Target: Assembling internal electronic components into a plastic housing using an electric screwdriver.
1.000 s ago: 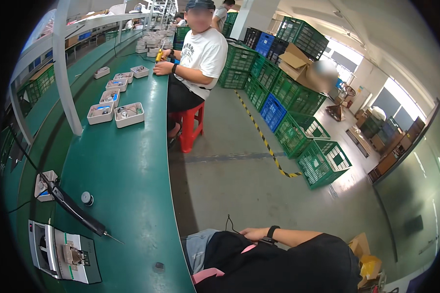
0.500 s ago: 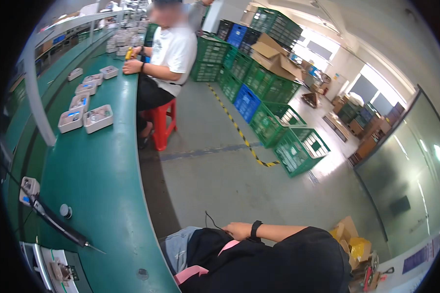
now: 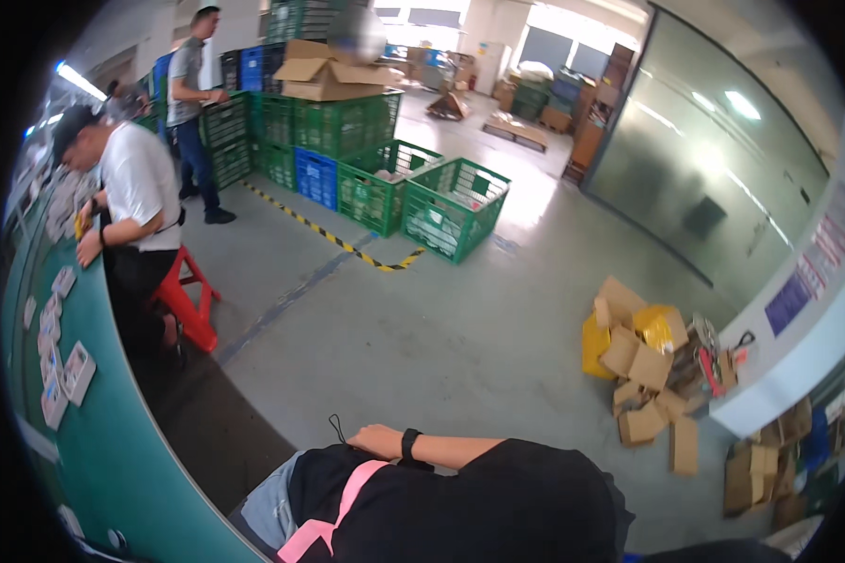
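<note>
My right hand [image 3: 376,439] rests low against my black top [image 3: 507,507], beside my lap, with a dark band on its wrist. Its fingers look curled in, and their tips are hidden. A thin black cord loop [image 3: 336,427] sticks out just past them; whether the hand grips the cord or something under it is unclear. A pink strap [image 3: 352,497] crosses my top next to my light blue trousers [image 3: 270,502]. My left hand is out of view.
The green workbench [image 3: 127,441] runs along the left with small white trays [image 3: 78,372]. A seated co-worker [image 3: 141,183] is at its far part on a red stool [image 3: 192,300]; another person [image 3: 192,113] stands behind. Green crates [image 3: 455,211] and cardboard boxes [image 3: 643,357] stand on the floor.
The view has swung right, so the bench and co-worker lie further left. A standing person and the floor boxes have come into view; the pen-shaped tool on the bench has left it.
</note>
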Demonstrator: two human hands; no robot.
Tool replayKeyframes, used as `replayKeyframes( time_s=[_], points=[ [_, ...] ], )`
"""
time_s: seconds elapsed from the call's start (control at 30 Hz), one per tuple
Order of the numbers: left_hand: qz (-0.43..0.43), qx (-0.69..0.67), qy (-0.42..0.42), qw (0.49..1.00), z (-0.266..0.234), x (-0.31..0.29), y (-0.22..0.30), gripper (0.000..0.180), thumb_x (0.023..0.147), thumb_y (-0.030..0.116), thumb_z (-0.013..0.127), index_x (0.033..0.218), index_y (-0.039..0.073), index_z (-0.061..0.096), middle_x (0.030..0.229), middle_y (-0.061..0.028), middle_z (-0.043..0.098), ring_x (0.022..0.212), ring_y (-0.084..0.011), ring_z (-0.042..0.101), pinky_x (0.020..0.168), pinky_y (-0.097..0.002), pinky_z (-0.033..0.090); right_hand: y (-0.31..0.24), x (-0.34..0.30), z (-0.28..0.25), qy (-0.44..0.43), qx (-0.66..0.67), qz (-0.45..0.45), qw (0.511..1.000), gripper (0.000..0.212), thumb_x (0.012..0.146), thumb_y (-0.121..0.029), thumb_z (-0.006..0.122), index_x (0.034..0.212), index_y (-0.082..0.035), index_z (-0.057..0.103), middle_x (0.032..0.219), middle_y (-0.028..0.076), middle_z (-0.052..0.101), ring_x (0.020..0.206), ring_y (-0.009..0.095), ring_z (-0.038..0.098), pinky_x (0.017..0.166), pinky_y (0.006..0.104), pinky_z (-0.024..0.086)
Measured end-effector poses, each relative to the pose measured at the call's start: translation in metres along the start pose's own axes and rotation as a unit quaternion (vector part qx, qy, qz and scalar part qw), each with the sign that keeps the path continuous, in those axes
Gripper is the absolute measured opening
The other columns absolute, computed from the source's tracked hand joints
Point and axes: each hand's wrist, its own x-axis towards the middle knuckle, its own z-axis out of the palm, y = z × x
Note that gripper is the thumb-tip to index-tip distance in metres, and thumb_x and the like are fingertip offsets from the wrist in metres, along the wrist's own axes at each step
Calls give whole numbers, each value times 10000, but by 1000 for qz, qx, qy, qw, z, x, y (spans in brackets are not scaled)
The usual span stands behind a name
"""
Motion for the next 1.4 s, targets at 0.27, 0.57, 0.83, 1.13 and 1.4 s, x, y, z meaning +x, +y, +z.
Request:
replayKeyframes(
  time_s=[0.27, 0.57, 0.83, 1.13, 1.4],
  points=[
    [212, -34, 9, 977, -37, -71, 88, 168, 931, 199, 657, 939, 33, 679, 865, -93, 674, 763, -206, 610, 729, -387, 511, 12, -3, 24, 7, -1, 39, 999, 179, 852, -154, 599, 929, -31, 703, 869, 241, 690, 885, 443, 666, 784, 534, 526],
    [92, 47, 8, 995, -53, -103, 134, 213, 921, 266, 676, 955, 56, 679, 859, -158, 659, 783, -292, 620, 746, -413, 511, -1, -61, -37, -99, -41, 97, 989, 345, 923, -302, 613, 856, 33, 665, 838, 266, 689, 811, 436, 675, 724, 530, 533],
    [127, 74, 20, 989, -66, -100, 160, 180, 917, 236, 665, 914, 57, 685, 784, -167, 626, 768, -352, 622, 708, -426, 496, 53, -30, 21, -171, 188, 63, 965, 410, 885, -277, 702, 1140, 38, 635, 1103, 230, 702, 974, 403, 684, 855, 441, 541],
    [34, -2, 55, 998, -75, -94, 146, 139, 888, 200, 684, 881, 62, 697, 784, -143, 639, 729, -339, 628, 685, -431, 502, 116, -68, -94, -389, 408, 275, 779, 434, 831, -329, 706, 1134, -20, 682, 888, 73, 703, 800, 241, 640, 706, 403, 525],
    [72, -79, 43, 993, -80, -73, 141, 101, 858, 151, 713, 852, 54, 690, 811, -127, 671, 758, -329, 651, 663, -411, 522, 51, 84, -184, -350, -202, 300, 864, 455, 860, -290, 711, 1212, -62, 535, 907, 83, 634, 781, 236, 605, 670, 401, 503]
  ],
)
